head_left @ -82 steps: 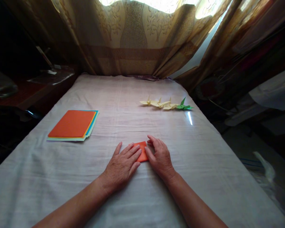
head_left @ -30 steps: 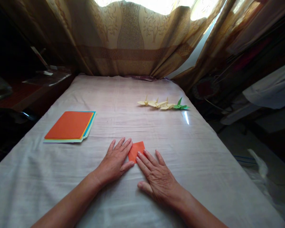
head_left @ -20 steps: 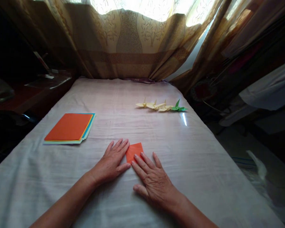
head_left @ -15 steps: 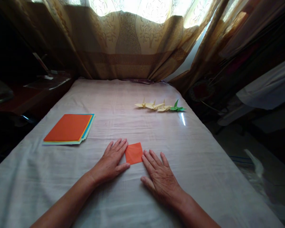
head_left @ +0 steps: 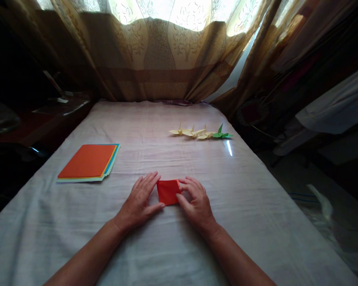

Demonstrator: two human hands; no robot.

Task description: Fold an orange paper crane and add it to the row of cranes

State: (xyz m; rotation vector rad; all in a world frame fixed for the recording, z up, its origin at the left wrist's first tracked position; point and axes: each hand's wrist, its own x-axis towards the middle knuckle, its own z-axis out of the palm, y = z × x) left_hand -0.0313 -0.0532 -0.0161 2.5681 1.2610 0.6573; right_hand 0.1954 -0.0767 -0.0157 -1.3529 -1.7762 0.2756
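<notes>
Head view, sole view.

Surface: bed (head_left: pixel 256 222), covered in a pale, lightly creased sheet, running from the near edge up to the curtain.

Centre, near: small folded orange paper (head_left: pixel 168 192), square, flat on the sheet, between the two hands. Left hand (head_left: pixel 140 200): flat, fingers spread, palm down, fingertips and thumb touching the paper's left edge. Right hand (head_left: pixel 195 200): fingers curled, pinching the paper's right edge between thumb and fingertips. Both forearms bare, entering from the bottom of the frame.

Left, mid-distance: stack of coloured sheets (head_left: pixel 89 162), orange on top, yellow, blue and pale green edges showing beneath; well apart from the hands.

Right, farther back: row of folded paper cranes, three pale yellow cranes (head_left: pixel 193 132) close together, one green crane (head_left: pixel 221 134) at the right end, just beside the last yellow one.

Room: patterned tan curtain (head_left: pixel 158 51) across the back, backlit by bright daylight at the top, with a darker band low down. Dark wooden furniture (head_left: pixel 32 123) at the left, contents too dim to tell. White cloth (head_left: pixel 334 107) at the right; remainder in shadow.
</notes>
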